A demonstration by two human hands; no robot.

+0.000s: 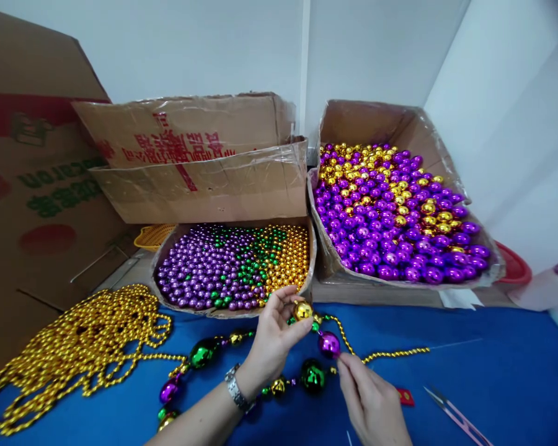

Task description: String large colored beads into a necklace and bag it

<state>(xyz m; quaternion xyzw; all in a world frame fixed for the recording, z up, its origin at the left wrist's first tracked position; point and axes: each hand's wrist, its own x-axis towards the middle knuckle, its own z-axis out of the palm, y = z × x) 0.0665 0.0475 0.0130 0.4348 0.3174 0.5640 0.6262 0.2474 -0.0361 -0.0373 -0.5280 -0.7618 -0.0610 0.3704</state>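
Observation:
My left hand point(279, 331), with a metal watch point(237, 389) on its wrist, holds a large gold bead point(303, 310) between thumb and fingers. That bead belongs to a strand of mixed beads, where a large purple bead point(328, 344) comes after a small green one. Fingertips of my right hand point(374, 402) pinch the strand at the lower edge of the purple bead; the exact grip point is hidden. The rest of the strand lies on the blue table, with a big green bead point(313, 376) between my hands and another green bead point(204, 353) left of my wrist.
A carton of small beads point(235, 314) stands behind my hands, and a carton of larger purple and gold beads point(344, 269) at right. Piled gold bead chain point(97, 337) lies left, beside a tall box point(41, 186). Thread snips point(460, 415) and a red piece point(405, 397) lie right.

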